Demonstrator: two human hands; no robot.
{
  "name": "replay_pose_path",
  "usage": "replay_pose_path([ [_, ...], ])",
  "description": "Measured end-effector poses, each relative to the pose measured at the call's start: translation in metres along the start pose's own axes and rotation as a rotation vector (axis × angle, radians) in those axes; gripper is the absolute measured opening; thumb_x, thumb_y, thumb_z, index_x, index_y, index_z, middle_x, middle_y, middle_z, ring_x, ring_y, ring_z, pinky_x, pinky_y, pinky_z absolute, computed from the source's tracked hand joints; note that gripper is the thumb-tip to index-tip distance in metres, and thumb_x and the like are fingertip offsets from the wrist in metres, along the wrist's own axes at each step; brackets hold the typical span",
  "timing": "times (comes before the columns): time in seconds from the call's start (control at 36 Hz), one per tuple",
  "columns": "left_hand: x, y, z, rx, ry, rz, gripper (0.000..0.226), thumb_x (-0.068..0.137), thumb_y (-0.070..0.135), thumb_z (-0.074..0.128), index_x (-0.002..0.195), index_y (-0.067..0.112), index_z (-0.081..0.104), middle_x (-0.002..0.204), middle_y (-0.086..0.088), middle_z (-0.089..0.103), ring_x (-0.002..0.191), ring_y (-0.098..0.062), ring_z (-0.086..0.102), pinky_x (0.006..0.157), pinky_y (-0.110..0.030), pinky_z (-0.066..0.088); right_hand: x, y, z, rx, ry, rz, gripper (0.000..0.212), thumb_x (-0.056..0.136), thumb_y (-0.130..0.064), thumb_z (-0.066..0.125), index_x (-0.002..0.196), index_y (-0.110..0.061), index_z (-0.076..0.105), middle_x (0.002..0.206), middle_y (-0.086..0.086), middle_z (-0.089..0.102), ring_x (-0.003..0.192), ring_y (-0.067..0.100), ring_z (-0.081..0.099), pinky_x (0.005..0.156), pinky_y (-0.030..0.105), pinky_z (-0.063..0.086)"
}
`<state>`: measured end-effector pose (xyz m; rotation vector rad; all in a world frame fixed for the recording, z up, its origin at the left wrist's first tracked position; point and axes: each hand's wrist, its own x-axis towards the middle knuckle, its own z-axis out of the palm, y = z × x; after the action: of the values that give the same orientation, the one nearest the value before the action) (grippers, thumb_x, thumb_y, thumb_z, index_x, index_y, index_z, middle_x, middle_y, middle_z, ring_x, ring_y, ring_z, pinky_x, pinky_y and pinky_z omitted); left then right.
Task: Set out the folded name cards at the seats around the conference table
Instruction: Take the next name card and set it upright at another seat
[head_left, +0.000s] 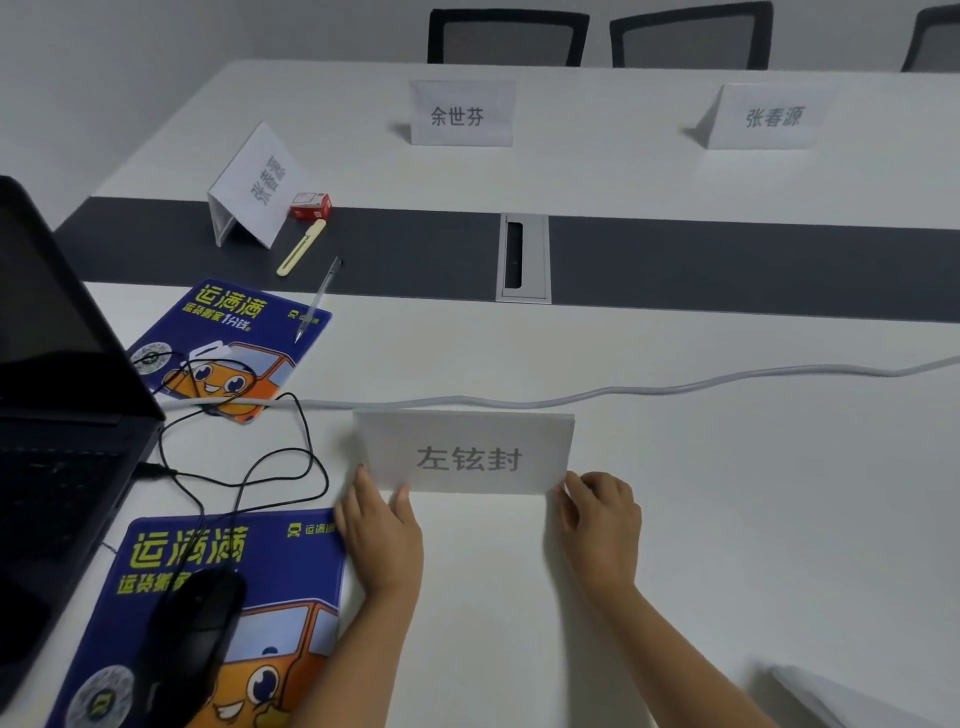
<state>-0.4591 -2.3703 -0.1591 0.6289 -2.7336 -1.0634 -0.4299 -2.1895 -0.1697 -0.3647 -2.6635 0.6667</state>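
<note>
White bench (675, 519) with a dark strip down its middle carries three standing name cards on the far side. At the near edge, the left hand (382, 535) and right hand (602, 519) pinch the lower corners of a fourth name card (465, 452), upright beside a mouse pad (291, 571).
</note>
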Motion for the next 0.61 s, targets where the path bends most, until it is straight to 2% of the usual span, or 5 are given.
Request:
replay_pose_path([
  [0.19, -0.003, 0.004, -0.002, -0.023, 0.01, -0.012, 0.059, 0.083, 0.008, 0.057, 0.131, -0.01, 0.029, 0.134, -0.033, 0.041, 0.124, -0.045, 0.036, 0.108, -0.049, 0.025, 0.0, -0.002, -0.005, 0.09, -0.087, 0.066, 0.043, 0.076, -0.032, 0.037, 0.097, -0.007, 0.066, 0.077, 0.011, 0.068, 0.078, 0.035, 0.062, 0.066, 0.038, 0.047],
  [0.31, -0.02, -0.002, -0.012, -0.038, -0.035, 0.012, 0.056, 0.082, 0.006, 0.057, 0.13, -0.009, 0.031, 0.132, -0.033, 0.042, 0.122, -0.046, 0.038, 0.102, -0.052, 0.032, -0.007, -0.003, -0.011, 0.111, -0.11, 0.054, 0.045, 0.074, -0.029, 0.04, 0.101, 0.001, 0.061, 0.085, 0.017, 0.069, 0.079, 0.038, 0.064, 0.07, 0.044, 0.052],
  [0.47, -0.084, -0.032, -0.025, 0.122, -0.222, 0.273, 0.054, 0.076, 0.029, 0.036, 0.111, -0.008, 0.054, 0.109, -0.028, 0.064, 0.098, -0.044, 0.061, 0.083, -0.043, 0.05, -0.056, 0.004, -0.03, 0.037, -0.184, -0.063, 0.036, 0.067, -0.018, 0.056, 0.099, -0.003, 0.062, 0.095, 0.013, 0.069, 0.086, 0.029, 0.065, 0.077, 0.038, 0.054],
  [0.56, -0.116, -0.045, -0.036, 0.189, -0.291, 0.422, 0.051, 0.079, 0.031, 0.036, 0.103, -0.007, 0.06, 0.102, -0.024, 0.068, 0.091, -0.039, 0.065, 0.086, -0.033, 0.037, -0.096, 0.01, -0.045, 0.065, -0.23, -0.024, 0.038, 0.075, -0.028, 0.048, 0.103, -0.007, 0.061, 0.104, 0.01, 0.068, 0.097, 0.023, 0.061, 0.085, 0.034, 0.052],
  [0.61, -0.134, -0.052, -0.044, 0.202, -0.35, 0.503, 0.06, 0.089, 0.042, 0.025, 0.1, -0.003, 0.063, 0.099, -0.022, 0.07, 0.096, -0.032, 0.062, 0.085, -0.03, 0.033, -0.126, 0.016, -0.063, 0.161, -0.236, 0.024, 0.041, 0.085, -0.039, 0.04, 0.105, -0.009, 0.061, 0.106, 0.01, 0.068, 0.103, 0.014, 0.052, 0.095, 0.022, 0.039],
])
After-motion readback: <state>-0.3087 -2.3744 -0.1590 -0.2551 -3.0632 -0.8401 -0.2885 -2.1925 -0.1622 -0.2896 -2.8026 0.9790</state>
